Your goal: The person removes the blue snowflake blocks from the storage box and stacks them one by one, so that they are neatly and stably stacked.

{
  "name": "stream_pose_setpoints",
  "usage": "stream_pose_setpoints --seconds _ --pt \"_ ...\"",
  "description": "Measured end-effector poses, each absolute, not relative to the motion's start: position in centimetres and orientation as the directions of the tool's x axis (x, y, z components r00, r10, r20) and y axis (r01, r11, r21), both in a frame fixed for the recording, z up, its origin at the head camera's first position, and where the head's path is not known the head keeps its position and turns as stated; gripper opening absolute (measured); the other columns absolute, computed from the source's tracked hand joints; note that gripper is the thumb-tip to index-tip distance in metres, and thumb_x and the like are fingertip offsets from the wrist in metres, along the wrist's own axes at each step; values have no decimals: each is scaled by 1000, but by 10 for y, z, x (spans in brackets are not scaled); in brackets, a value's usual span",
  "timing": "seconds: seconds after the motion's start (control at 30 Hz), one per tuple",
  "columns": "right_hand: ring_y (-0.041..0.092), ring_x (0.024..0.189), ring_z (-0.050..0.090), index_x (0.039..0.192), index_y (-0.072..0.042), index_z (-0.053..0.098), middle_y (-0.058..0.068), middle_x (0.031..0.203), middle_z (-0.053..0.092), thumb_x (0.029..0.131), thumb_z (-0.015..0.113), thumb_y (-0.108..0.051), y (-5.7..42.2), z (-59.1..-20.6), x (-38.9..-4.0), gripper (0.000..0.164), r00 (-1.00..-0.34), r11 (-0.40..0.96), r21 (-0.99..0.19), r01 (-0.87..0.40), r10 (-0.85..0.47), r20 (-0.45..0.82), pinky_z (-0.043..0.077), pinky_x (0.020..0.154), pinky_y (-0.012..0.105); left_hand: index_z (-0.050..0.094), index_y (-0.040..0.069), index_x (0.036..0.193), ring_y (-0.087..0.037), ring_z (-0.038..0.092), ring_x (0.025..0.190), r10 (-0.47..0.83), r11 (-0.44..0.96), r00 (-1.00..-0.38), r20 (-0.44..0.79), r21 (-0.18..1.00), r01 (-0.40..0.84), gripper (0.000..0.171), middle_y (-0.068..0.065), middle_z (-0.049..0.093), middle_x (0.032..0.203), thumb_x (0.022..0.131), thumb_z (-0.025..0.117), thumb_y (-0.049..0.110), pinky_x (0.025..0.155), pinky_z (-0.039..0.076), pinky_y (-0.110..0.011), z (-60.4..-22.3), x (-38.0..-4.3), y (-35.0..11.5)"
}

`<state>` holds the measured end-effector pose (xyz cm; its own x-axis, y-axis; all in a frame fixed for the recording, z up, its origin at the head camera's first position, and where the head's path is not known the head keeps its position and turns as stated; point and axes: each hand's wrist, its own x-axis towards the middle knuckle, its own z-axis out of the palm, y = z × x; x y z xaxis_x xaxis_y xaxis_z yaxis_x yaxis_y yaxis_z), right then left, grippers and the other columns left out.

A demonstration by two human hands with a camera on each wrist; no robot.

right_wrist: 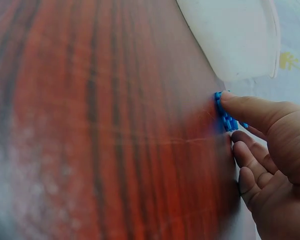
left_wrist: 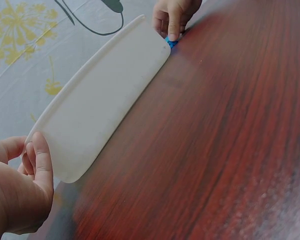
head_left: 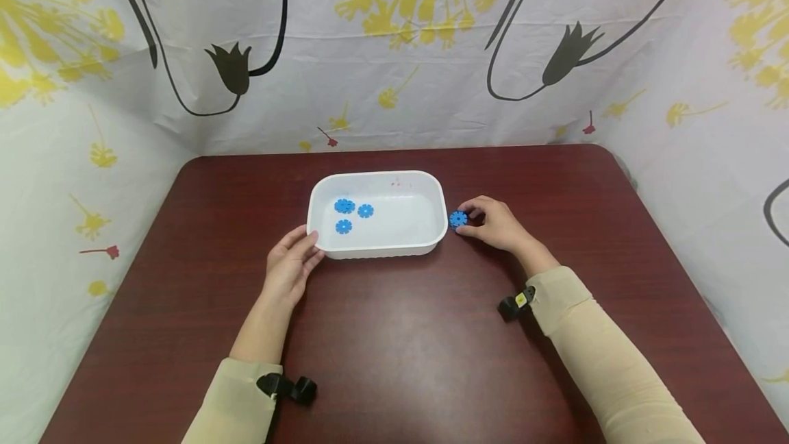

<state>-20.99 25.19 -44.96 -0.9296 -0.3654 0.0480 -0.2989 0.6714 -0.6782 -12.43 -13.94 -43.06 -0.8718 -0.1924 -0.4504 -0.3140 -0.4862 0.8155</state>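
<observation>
A white rectangular plastic tray stands on the table toward the back. My left hand grips its left end, thumb over the rim and fingers against the outside wall. Just off the tray's right end, my right hand pinches blue notched building discs between thumb and fingers. In the right wrist view these pinched discs look like a small cluster, low by the table surface and partly hidden by the thumb. Inside the tray, several more blue discs lie on the left half of its floor.
The dark red wood-grain table has rounded back corners. A white cloth backdrop with yellow and grey flower prints rises behind it and on both sides. Black wrist cameras are strapped over both beige sleeves.
</observation>
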Motion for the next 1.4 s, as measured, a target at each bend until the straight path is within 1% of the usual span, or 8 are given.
stream_pose_setpoints --seconds 0.27,0.37,0.53,0.67,0.83,0.97,1.1,1.4 --pt "33 103 63 120 0 67 17 115 64 83 86 -15 253 -451 -210 44 -929 662 -685 -304 -366 58 56 85 46 55 7 132 -9 62 74 -191 -483 -867 -461 813 -326 38 1 62 85 97 69 8 78 61 -20 -430 -124 -140" --pt "32 101 64 120 1 66 17 114 65 85 84 -16 253 -447 -212 43 -933 652 -695 -303 -352 76 56 84 44 55 6 132 -9 62 73 -194 -486 -866 -460 812 -323 37 1 62 84 97 67 6 77 61 -20 -430 -124 -139" --pt "30 96 66 122 2 64 17 110 69 91 78 -19 246 -433 -217 40 -945 611 -732 -301 -297 140 57 80 43 55 6 132 -8 62 72 -191 -496 -869 -456 809 -315 37 1 62 84 97 68 6 77 61 -21 -429 -123 -138" --pt "29 97 66 125 1 62 17 110 69 93 76 -19 238 -424 -222 40 -945 575 -758 -309 -272 180 57 82 45 55 6 130 -9 62 72 -190 -499 -868 -459 807 -318 37 1 62 84 96 69 6 77 61 -21 -429 -123 -138" --pt "28 99 66 127 -2 61 16 112 68 94 75 -19 228 -413 -226 40 -941 554 -767 -325 -267 206 57 86 44 55 6 130 -9 62 72 -195 -498 -865 -462 807 -319 37 1 62 84 96 69 6 77 61 -21 -428 -123 -138" --pt "28 101 66 127 -2 62 18 113 68 94 75 -17 220 -408 -229 38 -933 529 -774 -349 -271 236 57 88 44 55 7 131 -9 62 72 -196 -495 -865 -463 808 -320 37 1 62 84 97 69 7 77 61 -21 -428 -123 -139" --pt "28 100 67 124 -2 63 19 112 69 93 75 -15 210 -403 -232 35 -924 511 -772 -377 -268 274 58 86 42 55 7 133 -9 63 73 -197 -488 -865 -462 811 -323 39 -1 63 87 96 69 7 77 61 -22 -429 -124 -139" --pt "26 97 66 124 -1 63 18 110 69 93 75 -13 186 -392 -233 35 -916 470 -790 -394 -268 298 57 84 41 54 5 136 -10 63 75 -192 -478 -870 -455 817 -322 43 -1 63 90 96 71 9 79 61 -22 -431 -124 -140"
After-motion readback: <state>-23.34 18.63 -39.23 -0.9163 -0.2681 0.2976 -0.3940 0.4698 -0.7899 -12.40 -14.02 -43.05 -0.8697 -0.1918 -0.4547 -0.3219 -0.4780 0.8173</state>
